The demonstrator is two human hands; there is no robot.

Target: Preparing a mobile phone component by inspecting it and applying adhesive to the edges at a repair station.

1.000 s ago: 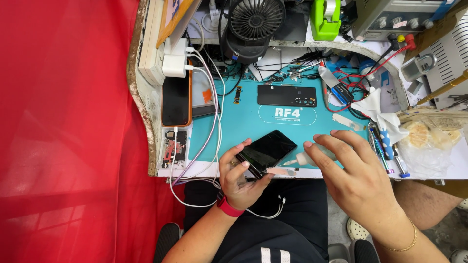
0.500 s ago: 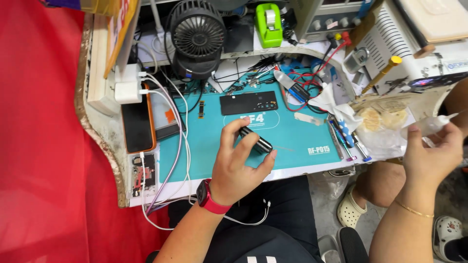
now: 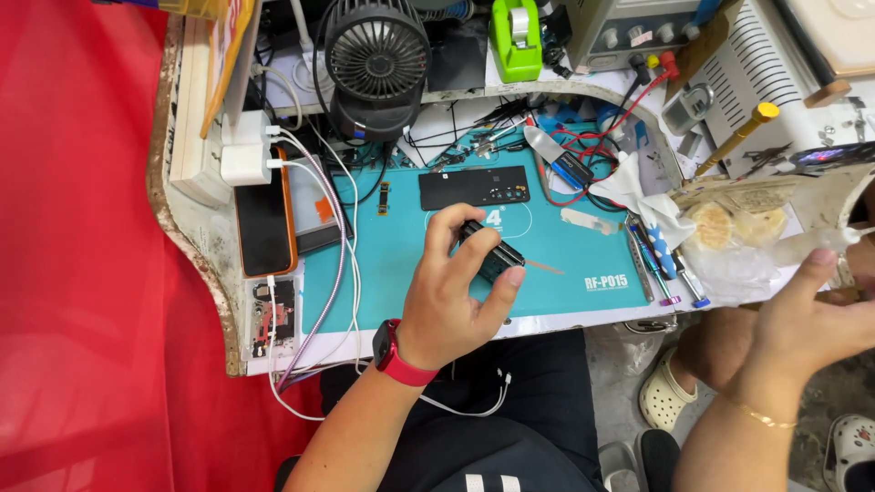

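My left hand [image 3: 453, 301], with a red watch band at the wrist, grips a black smartphone [image 3: 489, 249] edge-on over the teal work mat [image 3: 401, 264]. My right hand [image 3: 811, 319], with a thin gold bracelet at the wrist, is off the bench at the far right. Its fingers pinch a clear plastic bag [image 3: 820, 244] next to round flat pastries [image 3: 734, 225] lying on plastic wrap.
A black fan [image 3: 376, 55], a green tape dispenser [image 3: 516, 38], an orange-cased phone [image 3: 265, 221], white chargers with cables [image 3: 244, 150], a black slab [image 3: 474, 187] and several hand tools [image 3: 656, 260] crowd the bench. Red cloth [image 3: 82, 273] hangs left. Another person's sandalled foot [image 3: 665, 392] is below right.
My right hand left the phone and swung out right to the plastic bag. My left hand turned the phone from flat to edge-on. The view shifted right.
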